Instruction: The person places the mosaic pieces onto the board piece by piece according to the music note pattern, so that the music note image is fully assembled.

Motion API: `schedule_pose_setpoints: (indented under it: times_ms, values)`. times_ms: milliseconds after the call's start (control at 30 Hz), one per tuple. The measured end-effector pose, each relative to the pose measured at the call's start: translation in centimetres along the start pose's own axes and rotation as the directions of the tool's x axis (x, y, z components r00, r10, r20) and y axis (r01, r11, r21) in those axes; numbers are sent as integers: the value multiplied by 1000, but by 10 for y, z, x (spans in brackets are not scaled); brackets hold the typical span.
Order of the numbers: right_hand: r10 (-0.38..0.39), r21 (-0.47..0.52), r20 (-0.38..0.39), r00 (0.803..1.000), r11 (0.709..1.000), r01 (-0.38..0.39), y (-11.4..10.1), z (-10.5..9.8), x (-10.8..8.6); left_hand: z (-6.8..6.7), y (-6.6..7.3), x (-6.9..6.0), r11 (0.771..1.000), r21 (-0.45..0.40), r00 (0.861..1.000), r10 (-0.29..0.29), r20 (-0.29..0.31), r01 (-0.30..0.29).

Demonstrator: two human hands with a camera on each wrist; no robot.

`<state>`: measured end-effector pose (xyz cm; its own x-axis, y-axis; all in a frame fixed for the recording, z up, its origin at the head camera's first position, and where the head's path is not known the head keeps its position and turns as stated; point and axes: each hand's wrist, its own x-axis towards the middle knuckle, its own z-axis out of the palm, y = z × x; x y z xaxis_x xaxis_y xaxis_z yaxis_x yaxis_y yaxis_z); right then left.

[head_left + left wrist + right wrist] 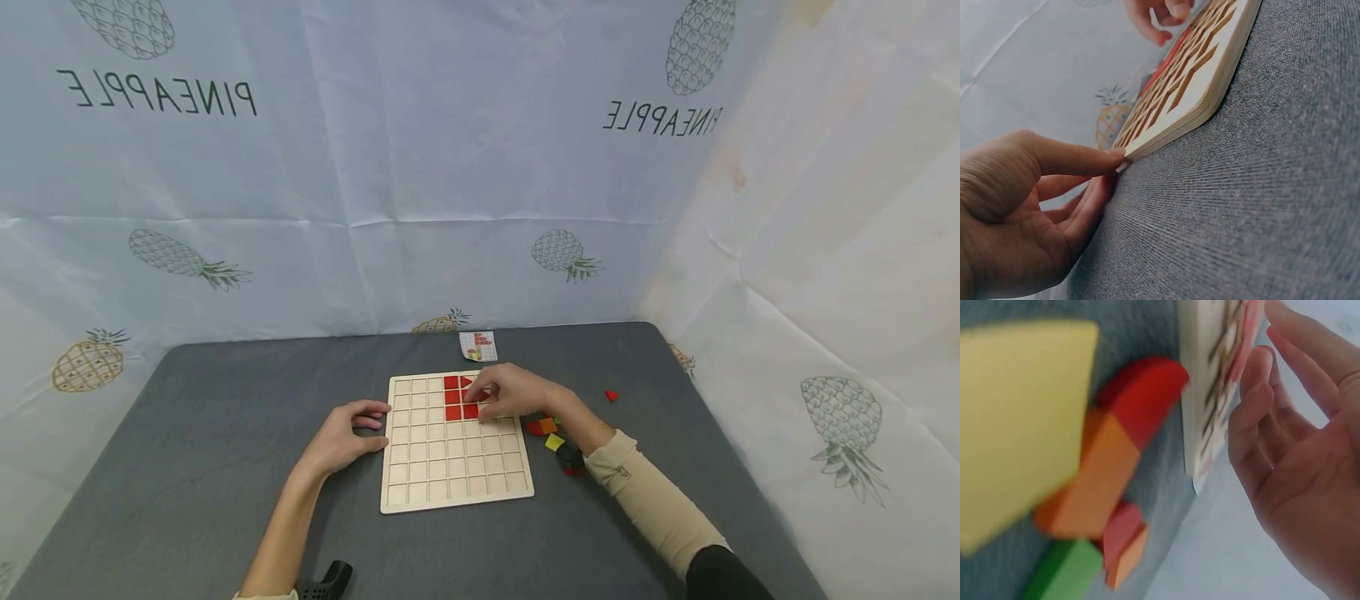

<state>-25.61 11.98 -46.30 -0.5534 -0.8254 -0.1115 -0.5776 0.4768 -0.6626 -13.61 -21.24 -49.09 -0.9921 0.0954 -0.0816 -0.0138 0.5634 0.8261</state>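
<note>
A pale wooden grid board (450,467) lies on the table. My left hand (343,440) rests at its left side, fingers and thumb spread along the edge; in the left wrist view the thumb of that hand (1035,200) touches the board's rim (1210,103). Several red tiles (452,397) sit in the upper middle cells. My right hand (513,392) is over these tiles, fingers bent downward and thumb apart from the index finger. No piece shows between the fingers of the right hand (1310,437) in the right wrist view, though the fingertips are partly cut off.
Right of the board lie loose pieces: an orange block (548,426), a yellow block (554,442) and a green block (1063,572). A red piece (612,396) lies farther right. A printed pattern card (478,346) lies behind the board. A black object (333,579) is near the left forearm.
</note>
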Motion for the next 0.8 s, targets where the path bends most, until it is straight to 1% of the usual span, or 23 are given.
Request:
schedule_pose_setpoints:
  times_ms: [133,200,433,600,800]
  values:
    - [26,30,-27,999,999,-25,3,-10,-15,0,0,0,1000,0,1000,0,0,0]
    - [35,29,-38,999,999,-34,6,-16,-25,0,0,-1,1000,-3,1000,5,0,-5]
    - [40,24,-67,997,999,-38,20,-36,-69,0,1,-1,1000,-6,1000,2,0,-2]
    - [77,34,-46,996,997,-75,32,-42,-103,-1,1,-1,1000,-5,1000,2,1,-2]
    - [127,59,7,992,990,-128,48,-44,-137,-1,1,0,1000,-3,1000,6,2,-6]
